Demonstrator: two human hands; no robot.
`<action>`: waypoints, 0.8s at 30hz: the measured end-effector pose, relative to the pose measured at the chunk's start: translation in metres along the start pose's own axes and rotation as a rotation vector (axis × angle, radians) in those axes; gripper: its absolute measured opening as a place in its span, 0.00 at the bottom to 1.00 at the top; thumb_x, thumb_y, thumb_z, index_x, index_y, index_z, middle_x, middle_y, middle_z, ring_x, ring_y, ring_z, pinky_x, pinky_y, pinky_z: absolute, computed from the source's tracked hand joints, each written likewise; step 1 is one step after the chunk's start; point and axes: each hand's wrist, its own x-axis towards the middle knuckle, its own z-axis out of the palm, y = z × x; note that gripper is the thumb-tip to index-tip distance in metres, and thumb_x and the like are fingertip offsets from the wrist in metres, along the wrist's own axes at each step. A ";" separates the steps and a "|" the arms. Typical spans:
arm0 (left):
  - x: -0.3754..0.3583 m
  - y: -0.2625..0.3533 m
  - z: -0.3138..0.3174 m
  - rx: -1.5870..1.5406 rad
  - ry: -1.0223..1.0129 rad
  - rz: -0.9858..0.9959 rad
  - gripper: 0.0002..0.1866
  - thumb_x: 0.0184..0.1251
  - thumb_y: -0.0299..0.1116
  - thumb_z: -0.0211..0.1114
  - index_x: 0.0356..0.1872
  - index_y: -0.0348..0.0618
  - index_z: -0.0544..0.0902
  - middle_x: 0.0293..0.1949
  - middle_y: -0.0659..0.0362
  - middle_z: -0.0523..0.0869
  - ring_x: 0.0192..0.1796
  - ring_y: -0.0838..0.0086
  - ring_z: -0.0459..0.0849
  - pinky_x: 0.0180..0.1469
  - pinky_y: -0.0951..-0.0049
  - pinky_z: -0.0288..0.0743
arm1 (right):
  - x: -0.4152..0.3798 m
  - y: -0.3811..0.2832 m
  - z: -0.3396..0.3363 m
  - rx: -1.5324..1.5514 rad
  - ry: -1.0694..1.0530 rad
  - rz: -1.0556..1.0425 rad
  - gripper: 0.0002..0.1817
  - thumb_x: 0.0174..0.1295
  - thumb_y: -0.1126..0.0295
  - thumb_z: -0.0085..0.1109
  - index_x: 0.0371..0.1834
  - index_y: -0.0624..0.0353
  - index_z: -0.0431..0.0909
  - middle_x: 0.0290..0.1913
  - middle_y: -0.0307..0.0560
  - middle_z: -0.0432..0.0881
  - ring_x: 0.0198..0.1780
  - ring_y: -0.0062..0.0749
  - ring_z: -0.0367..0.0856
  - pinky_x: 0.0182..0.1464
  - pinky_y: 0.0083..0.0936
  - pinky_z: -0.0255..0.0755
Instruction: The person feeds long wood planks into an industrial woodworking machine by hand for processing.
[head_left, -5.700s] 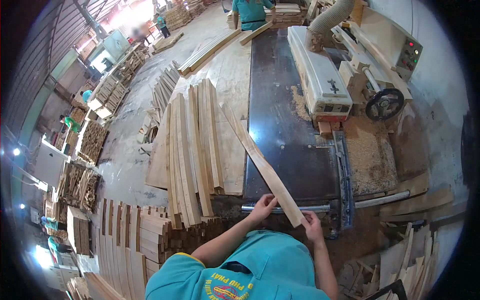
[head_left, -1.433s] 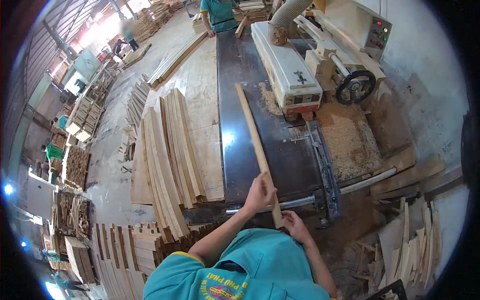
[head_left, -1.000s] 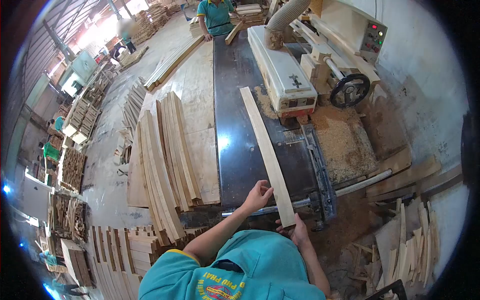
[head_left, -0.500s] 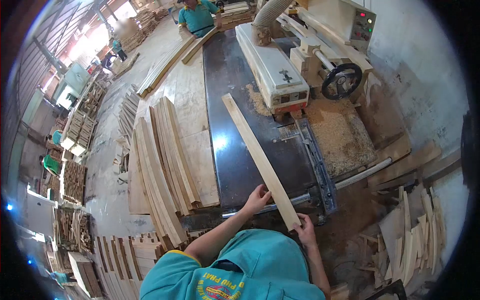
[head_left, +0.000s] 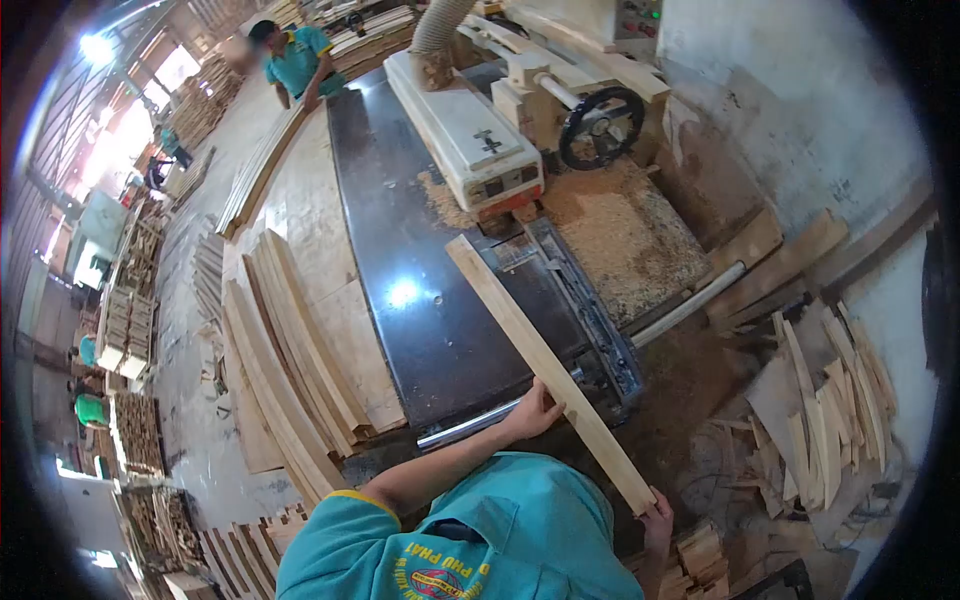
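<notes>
A long, pale wooden board (head_left: 510, 328) slants across the dark metal machine table (head_left: 420, 330), its far end over the table and its near end past the front edge. My left hand (head_left: 533, 412) grips the board's left edge around mid-length. My right hand (head_left: 657, 518) holds the near end, thumb and fingers closed about the corner. The fingers of both hands are partly hidden by the wood. Beyond the board's far end sits the white saw housing (head_left: 455, 140) with a dust hose (head_left: 437, 45) on top.
Long boards (head_left: 290, 345) lie on a wooden surface at left. Farther off, a co-worker (head_left: 300, 65) bends over more boards (head_left: 258, 165). A black handwheel (head_left: 601, 128) and sawdust (head_left: 620, 225) are right of the housing. Offcuts (head_left: 825, 420) are heaped at lower right.
The board has been drawn back toward me and to the right, away from the saw housing. My right hand has moved down and right with its end. The view has shifted right.
</notes>
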 end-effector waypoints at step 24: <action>0.072 0.041 0.028 0.346 0.106 0.041 0.49 0.72 0.40 0.64 0.72 0.11 0.42 0.58 0.25 0.73 0.60 0.34 0.77 0.59 0.52 0.77 | 0.018 0.000 0.004 -0.011 -0.007 -0.090 0.26 0.74 0.71 0.57 0.74 0.61 0.70 0.62 0.48 0.82 0.56 0.35 0.83 0.53 0.34 0.81</action>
